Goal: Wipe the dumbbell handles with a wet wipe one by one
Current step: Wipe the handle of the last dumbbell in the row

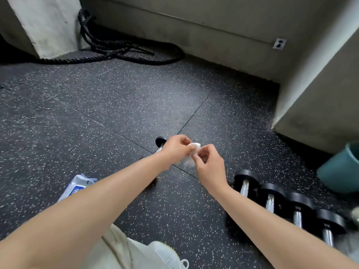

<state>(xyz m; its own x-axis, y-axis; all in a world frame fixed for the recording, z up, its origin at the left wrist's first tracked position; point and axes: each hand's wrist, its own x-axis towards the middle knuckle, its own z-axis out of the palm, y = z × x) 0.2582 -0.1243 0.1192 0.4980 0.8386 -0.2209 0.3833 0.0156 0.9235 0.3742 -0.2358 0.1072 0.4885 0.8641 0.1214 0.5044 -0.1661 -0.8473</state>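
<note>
Beige trouser leg and white shoe at bottom edge, both forearms reaching forward over them. Left hand and right hand meet mid-frame above the floor. Both sets of fingers are curled and pinch the white wet wipe, crumpled between the hands. One dumbbell lies on the floor just behind the left hand; black head and a bit of chrome bar show, the rest is hidden by the wrist. Row of dumbbells, four side by side, is on the floor to the right, chrome handles untouched by either hand. Wipe pack lies on the floor left of the left forearm. Teal bucket at right edge by the wall. Black rope coiled far back, wall outlet upper right.
</note>
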